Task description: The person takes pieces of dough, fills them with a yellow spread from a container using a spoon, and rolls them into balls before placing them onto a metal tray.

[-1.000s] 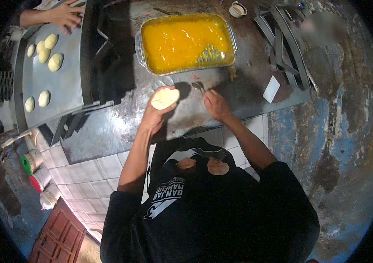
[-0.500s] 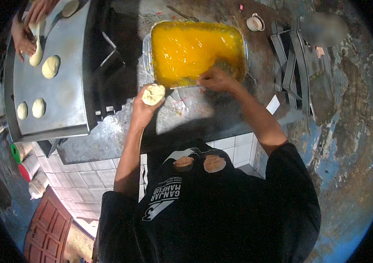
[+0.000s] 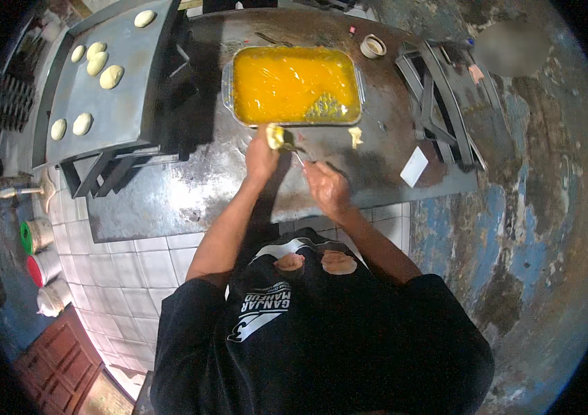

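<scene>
My left hand is closed around a pale piece of dough, just in front of a clear glass dish. Spread through the dish is a glossy yellow-orange filling, scooped away at its near right corner so the bottom shows. In my right hand, the fingers pinch a thin-handled metal utensil. Its far end meets the dough in my left hand; whether it is a spoon or a spatula cannot be made out.
On the left stands a metal tray with several dough balls. A pale scrap lies right of my hands. Farther right are a white card, a small white cup and a dark metal rack.
My right hand has come from the dish's near edge to the dough in my left hand. The view has shifted, and another person's hands over the tray are gone from sight.
</scene>
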`<action>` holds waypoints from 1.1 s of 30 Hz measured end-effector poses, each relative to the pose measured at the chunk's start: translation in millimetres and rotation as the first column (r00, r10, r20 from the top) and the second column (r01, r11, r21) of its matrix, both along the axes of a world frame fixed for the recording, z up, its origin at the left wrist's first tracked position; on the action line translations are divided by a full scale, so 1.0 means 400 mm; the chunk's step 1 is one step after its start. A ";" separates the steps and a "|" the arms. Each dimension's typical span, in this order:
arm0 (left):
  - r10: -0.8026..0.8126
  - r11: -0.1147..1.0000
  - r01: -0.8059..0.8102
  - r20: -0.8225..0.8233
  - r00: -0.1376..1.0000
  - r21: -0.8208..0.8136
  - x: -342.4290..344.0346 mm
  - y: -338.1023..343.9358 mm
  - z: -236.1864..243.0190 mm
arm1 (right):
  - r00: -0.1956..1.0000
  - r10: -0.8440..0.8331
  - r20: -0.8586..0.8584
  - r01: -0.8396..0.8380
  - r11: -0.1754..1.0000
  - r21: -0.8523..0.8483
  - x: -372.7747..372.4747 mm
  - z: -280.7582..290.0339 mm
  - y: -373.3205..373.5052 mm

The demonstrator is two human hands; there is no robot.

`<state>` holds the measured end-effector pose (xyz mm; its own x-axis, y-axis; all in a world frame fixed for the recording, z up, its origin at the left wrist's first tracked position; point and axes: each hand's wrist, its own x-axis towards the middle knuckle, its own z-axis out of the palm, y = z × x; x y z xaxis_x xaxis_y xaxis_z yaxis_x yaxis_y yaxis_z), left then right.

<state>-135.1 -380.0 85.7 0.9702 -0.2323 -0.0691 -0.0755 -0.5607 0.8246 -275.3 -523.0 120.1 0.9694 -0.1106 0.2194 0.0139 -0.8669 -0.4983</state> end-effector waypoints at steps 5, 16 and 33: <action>-0.229 0.825 0.023 -0.297 0.927 -0.565 -0.151 0.011 0.002 | 0.991 -0.119 -0.063 0.131 0.961 0.243 -0.090 -0.045 -0.079; -0.296 0.740 0.154 -0.111 0.949 -0.655 -0.494 -0.004 0.126 | 0.979 -0.104 0.177 0.022 0.911 0.411 -0.352 0.177 0.004; -0.439 0.893 0.446 0.109 0.892 -0.058 -0.576 0.218 0.345 | 0.942 0.297 0.159 -0.322 0.660 0.678 -0.361 0.224 0.131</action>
